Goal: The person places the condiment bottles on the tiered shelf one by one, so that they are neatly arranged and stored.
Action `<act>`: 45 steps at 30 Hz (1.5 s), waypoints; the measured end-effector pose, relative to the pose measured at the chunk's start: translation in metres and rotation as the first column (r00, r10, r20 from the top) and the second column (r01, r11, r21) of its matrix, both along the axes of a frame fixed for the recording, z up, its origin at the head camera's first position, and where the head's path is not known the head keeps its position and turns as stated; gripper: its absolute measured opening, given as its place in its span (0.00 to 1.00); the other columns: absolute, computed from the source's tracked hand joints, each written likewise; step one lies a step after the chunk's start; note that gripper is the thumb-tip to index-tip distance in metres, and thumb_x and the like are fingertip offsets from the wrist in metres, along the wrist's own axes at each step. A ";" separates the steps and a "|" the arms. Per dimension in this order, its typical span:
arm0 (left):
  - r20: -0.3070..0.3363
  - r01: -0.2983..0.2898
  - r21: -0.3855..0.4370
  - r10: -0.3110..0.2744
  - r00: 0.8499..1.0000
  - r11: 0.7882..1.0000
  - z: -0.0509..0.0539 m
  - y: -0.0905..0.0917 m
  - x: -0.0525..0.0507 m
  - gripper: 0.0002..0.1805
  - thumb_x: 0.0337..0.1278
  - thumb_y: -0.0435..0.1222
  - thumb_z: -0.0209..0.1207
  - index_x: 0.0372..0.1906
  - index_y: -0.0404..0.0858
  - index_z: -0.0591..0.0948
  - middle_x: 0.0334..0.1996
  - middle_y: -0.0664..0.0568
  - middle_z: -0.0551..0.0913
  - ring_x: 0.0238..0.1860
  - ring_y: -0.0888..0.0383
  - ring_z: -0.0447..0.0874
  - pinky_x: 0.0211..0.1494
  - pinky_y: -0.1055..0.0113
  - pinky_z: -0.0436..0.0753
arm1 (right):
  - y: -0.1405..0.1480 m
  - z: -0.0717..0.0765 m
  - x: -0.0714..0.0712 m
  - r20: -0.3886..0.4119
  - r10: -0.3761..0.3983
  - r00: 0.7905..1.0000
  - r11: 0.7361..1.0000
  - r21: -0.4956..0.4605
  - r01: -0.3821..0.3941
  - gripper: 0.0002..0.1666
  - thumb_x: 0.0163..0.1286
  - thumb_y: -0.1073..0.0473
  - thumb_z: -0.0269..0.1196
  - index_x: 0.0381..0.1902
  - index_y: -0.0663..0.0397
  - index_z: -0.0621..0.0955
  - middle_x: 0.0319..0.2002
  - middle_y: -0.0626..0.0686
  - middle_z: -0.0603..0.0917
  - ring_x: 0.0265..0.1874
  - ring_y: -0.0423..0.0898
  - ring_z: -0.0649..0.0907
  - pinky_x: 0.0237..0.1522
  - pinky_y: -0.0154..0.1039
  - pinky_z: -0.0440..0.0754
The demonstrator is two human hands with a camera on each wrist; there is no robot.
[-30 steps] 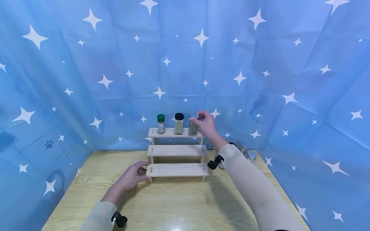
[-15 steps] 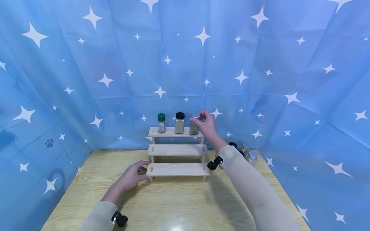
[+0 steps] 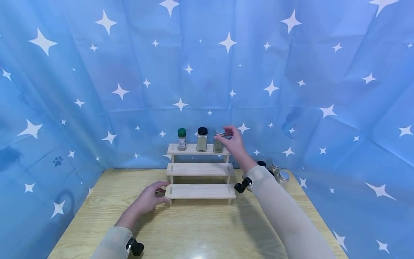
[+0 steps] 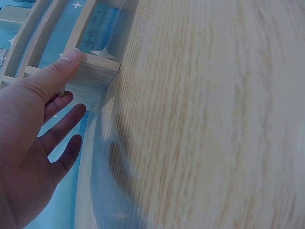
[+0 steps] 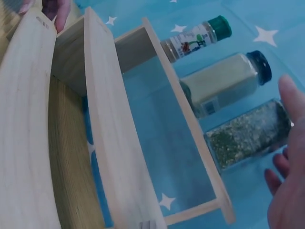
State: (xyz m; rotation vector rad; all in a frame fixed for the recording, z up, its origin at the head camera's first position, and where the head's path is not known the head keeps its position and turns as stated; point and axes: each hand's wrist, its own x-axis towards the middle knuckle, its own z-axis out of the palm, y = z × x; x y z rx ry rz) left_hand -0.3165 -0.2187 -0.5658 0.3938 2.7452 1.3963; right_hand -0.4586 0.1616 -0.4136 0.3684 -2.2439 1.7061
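Note:
A three-tier wooden spice rack (image 3: 200, 169) stands on the table. My left hand (image 3: 149, 197) holds the left end of its lowest tier. In the left wrist view, the thumb (image 4: 66, 62) lies on the wood and the other fingers spread away behind. On the top tier stand a green-capped spice bottle (image 3: 182, 139), a black-lidded jar (image 3: 202, 139) of pale powder and a silver-lidded jar (image 3: 219, 141) of dried herbs. Around that last jar's upper part my right hand (image 3: 234, 141) stands loosely, with a gap between fingers and glass in the right wrist view.
More jars (image 3: 283, 177) with silver and black lids stand at the table's back right, partly hidden by my right sleeve (image 3: 278, 201). A blue star-patterned curtain (image 3: 207, 72) hangs close behind the rack. The wooden table (image 3: 194, 230) extends toward me.
My right hand's fingers have loosened and drawn slightly right, so more of the silver lid shows. The herb jar stays on the top tier. My left hand keeps its place on the rack.

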 end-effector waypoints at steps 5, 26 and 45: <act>-0.004 -0.011 -0.005 0.011 1.000 1.000 -0.002 0.000 -0.002 0.39 0.63 0.41 0.81 0.77 0.42 0.79 0.69 0.47 0.83 0.63 0.46 0.85 0.66 0.44 0.86 | 0.015 -0.008 0.014 0.015 0.003 1.000 1.000 0.030 -0.003 0.36 0.71 0.49 0.80 0.66 0.61 0.78 0.60 0.61 0.80 0.59 0.57 0.80 0.60 0.51 0.82; 0.012 0.001 0.014 -0.001 1.000 1.000 -0.003 -0.002 0.000 0.40 0.64 0.41 0.80 0.79 0.43 0.78 0.71 0.47 0.81 0.64 0.45 0.84 0.65 0.45 0.87 | 0.097 -0.051 0.084 0.042 -0.070 0.997 0.974 0.221 0.059 0.25 0.74 0.44 0.77 0.55 0.53 0.82 0.55 0.63 0.84 0.51 0.58 0.83 0.48 0.40 0.86; 0.016 0.005 0.010 -0.005 1.000 1.000 -0.003 -0.003 -0.003 0.42 0.63 0.45 0.80 0.79 0.42 0.77 0.72 0.45 0.81 0.65 0.43 0.84 0.66 0.42 0.86 | 0.147 -0.087 0.102 -0.065 -0.174 0.983 0.900 0.395 0.185 0.21 0.77 0.52 0.76 0.55 0.63 0.85 0.56 0.66 0.84 0.57 0.64 0.82 0.58 0.60 0.83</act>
